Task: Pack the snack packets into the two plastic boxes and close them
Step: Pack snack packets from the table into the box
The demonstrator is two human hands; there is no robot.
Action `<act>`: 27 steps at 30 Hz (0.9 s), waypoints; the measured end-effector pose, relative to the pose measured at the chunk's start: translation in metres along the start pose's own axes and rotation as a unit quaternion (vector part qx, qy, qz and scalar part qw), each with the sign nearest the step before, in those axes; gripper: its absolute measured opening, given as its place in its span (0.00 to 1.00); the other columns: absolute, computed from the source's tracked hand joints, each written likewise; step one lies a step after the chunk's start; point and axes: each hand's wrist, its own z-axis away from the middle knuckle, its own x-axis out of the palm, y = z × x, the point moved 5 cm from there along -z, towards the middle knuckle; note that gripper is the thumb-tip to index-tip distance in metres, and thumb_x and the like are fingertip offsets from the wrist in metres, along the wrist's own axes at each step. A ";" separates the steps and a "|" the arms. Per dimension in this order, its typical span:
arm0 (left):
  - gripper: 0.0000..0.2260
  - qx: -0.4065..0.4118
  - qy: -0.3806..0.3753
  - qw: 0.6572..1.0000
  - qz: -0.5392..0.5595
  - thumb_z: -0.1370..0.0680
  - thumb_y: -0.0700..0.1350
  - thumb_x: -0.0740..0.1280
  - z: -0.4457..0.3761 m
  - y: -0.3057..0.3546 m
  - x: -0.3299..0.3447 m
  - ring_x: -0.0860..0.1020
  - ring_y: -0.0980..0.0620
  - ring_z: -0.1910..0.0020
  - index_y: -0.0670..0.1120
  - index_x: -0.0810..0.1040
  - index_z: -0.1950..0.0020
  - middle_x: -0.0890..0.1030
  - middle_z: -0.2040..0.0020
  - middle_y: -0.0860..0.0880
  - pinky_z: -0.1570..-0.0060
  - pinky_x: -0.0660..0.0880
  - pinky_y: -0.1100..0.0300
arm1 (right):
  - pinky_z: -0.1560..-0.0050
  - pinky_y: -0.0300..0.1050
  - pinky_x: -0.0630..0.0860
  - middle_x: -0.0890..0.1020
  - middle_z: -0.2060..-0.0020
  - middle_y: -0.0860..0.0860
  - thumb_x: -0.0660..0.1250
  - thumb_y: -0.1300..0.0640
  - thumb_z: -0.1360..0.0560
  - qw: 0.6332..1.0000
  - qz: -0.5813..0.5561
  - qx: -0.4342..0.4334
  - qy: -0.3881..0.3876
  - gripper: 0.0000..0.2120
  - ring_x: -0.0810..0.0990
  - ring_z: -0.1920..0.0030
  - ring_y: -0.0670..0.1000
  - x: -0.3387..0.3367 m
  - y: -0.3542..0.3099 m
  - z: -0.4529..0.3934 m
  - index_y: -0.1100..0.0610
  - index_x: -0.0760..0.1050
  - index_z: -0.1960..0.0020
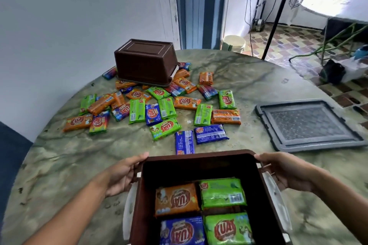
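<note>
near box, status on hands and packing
Left hand and right hand grip near box sides. Four packets inside, lid off. Far box upside down on loose packets.

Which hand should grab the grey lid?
Probably the right hand. The grey lid lies on the table's right side, just beyond that hand, while the left hand holds the open box on the far side from it.
</note>
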 end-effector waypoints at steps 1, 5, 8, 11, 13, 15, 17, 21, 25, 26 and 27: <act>0.34 -0.001 0.009 1.000 0.002 0.47 0.58 0.82 0.001 0.001 0.001 0.83 0.50 0.57 0.42 0.84 0.46 0.84 0.49 0.43 0.54 0.79 0.57 | 0.74 0.44 0.78 0.79 0.66 0.56 0.71 0.51 0.35 1.000 0.006 0.004 -0.009 0.15 0.78 0.75 0.51 0.000 -0.002 0.003 0.57 0.75 0.53; 0.14 0.033 0.090 0.991 -0.094 0.31 0.52 0.76 0.017 0.026 0.011 0.73 0.54 0.67 0.45 0.79 0.52 0.76 0.59 0.46 0.75 0.67 0.66 | 0.71 0.41 0.76 0.80 0.69 0.56 0.66 0.61 0.24 0.970 0.226 -0.076 0.051 0.05 0.77 0.73 0.51 -0.006 -0.044 0.014 0.60 0.75 0.59; 0.11 0.104 0.185 0.943 -0.255 0.27 0.47 0.72 0.002 0.071 0.027 0.74 0.53 0.63 0.44 0.76 0.50 0.78 0.56 0.46 0.74 0.66 0.66 | 0.62 0.44 0.74 0.82 0.64 0.55 0.67 0.62 0.25 0.868 0.383 -0.266 0.172 0.02 0.78 0.66 0.50 0.007 -0.110 0.009 0.58 0.79 0.56; 0.14 0.122 0.187 0.906 -0.360 0.27 0.50 0.72 -0.034 0.106 0.064 0.76 0.50 0.59 0.45 0.75 0.48 0.77 0.55 0.46 0.69 0.69 0.62 | 0.54 0.43 0.76 0.82 0.56 0.51 0.66 0.61 0.25 0.796 0.478 -0.338 0.155 0.08 0.80 0.57 0.49 0.052 -0.150 -0.020 0.56 0.78 0.47; 0.17 0.074 0.176 0.874 -0.446 0.27 0.54 0.71 -0.060 0.113 0.092 0.77 0.48 0.55 0.44 0.75 0.45 0.76 0.53 0.47 0.66 0.75 0.58 | 0.47 0.45 0.77 0.81 0.46 0.53 0.68 0.59 0.26 0.757 0.564 -0.304 0.123 0.16 0.79 0.48 0.52 0.072 -0.154 -0.058 0.55 0.75 0.38; 0.24 0.019 0.191 0.814 -0.549 0.28 0.57 0.71 -0.087 0.110 0.109 0.77 0.45 0.50 0.42 0.74 0.40 0.78 0.46 0.45 0.60 0.76 0.55 | 0.45 0.48 0.75 0.78 0.41 0.55 0.70 0.57 0.28 0.696 0.664 -0.245 0.119 0.23 0.77 0.43 0.56 0.076 -0.148 -0.095 0.56 0.71 0.34; 0.36 -0.031 0.207 0.779 -0.591 0.30 0.61 0.72 -0.111 0.100 0.115 0.76 0.43 0.42 0.40 0.68 0.32 0.75 0.36 0.42 0.50 0.74 0.54 | 0.45 0.51 0.74 0.76 0.39 0.57 0.74 0.54 0.30 0.647 0.724 -0.204 0.127 0.28 0.75 0.41 0.58 0.072 -0.138 -0.123 0.57 0.69 0.33; 0.50 -0.064 0.225 0.791 -0.566 0.31 0.55 0.76 -0.136 0.087 0.117 0.69 0.41 0.32 0.39 0.45 0.24 0.66 0.28 0.40 0.38 0.69 0.51 | 0.47 0.52 0.75 0.77 0.41 0.56 0.73 0.55 0.29 0.631 0.724 -0.222 0.169 0.25 0.75 0.41 0.58 0.070 -0.130 -0.148 0.57 0.68 0.36; 0.54 -0.051 0.222 0.806 -0.546 0.32 0.50 0.76 -0.138 0.090 0.113 0.69 0.40 0.32 0.42 0.38 0.23 0.65 0.28 0.39 0.38 0.70 0.49 | 0.60 0.47 0.73 0.79 0.50 0.54 0.74 0.47 0.32 0.574 0.757 -0.263 0.168 0.26 0.78 0.54 0.54 0.069 -0.136 -0.144 0.56 0.69 0.40; 0.54 -0.044 0.218 0.812 -0.539 0.32 0.50 0.76 -0.134 0.093 0.113 0.68 0.39 0.32 0.42 0.37 0.23 0.64 0.27 0.39 0.37 0.70 0.48 | 0.62 0.46 0.71 0.79 0.53 0.53 0.74 0.44 0.33 0.555 0.768 -0.272 0.168 0.28 0.76 0.57 0.53 0.067 -0.139 -0.138 0.56 0.69 0.41; 0.54 -0.032 0.215 0.818 -0.533 0.33 0.50 0.77 -0.127 0.098 0.112 0.69 0.39 0.32 0.43 0.38 0.23 0.64 0.27 0.38 0.38 0.71 0.48 | 0.64 0.45 0.69 0.78 0.55 0.52 0.74 0.42 0.33 0.541 0.772 -0.284 0.173 0.28 0.74 0.60 0.52 0.066 -0.142 -0.130 0.56 0.68 0.42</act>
